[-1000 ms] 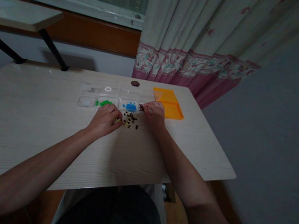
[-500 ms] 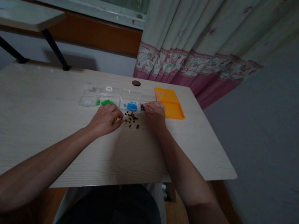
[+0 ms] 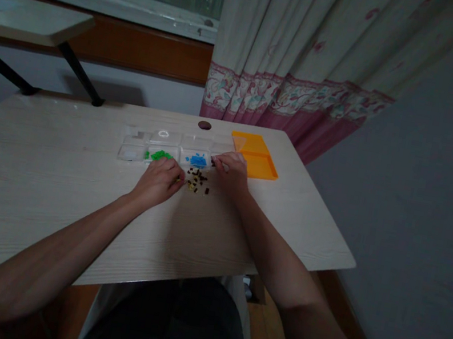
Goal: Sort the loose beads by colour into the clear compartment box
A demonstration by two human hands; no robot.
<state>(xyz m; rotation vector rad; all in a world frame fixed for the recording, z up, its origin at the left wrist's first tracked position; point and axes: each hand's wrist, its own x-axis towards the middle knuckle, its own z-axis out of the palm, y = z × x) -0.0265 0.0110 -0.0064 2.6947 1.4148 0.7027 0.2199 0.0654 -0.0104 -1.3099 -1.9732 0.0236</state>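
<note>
A clear compartment box [image 3: 133, 153] lies on the table with its lid folded back. Green pieces [image 3: 161, 155] fill one compartment and blue pieces [image 3: 198, 160] another. In front of it is a loose pile of small dark brown and yellow pieces [image 3: 196, 179]. My left hand [image 3: 160, 179] rests at the pile's left edge, fingers curled and closed; what they hold, if anything, is hidden. My right hand [image 3: 231, 169] is over the box's right end, its fingers pinched together. A few dark pieces show by its fingertips; I cannot make out what is in the pinch.
An orange open case [image 3: 262, 167] lies just right of my right hand. A dark round spot [image 3: 205, 125] is near the table's back edge. A raised shelf [image 3: 29, 23] on black legs stands back left. A curtain [image 3: 288, 58] hangs behind the table.
The whole view has shifted very slightly. Both hands keep nearly the same places; the yellow pieces at my left fingertips show less now.
</note>
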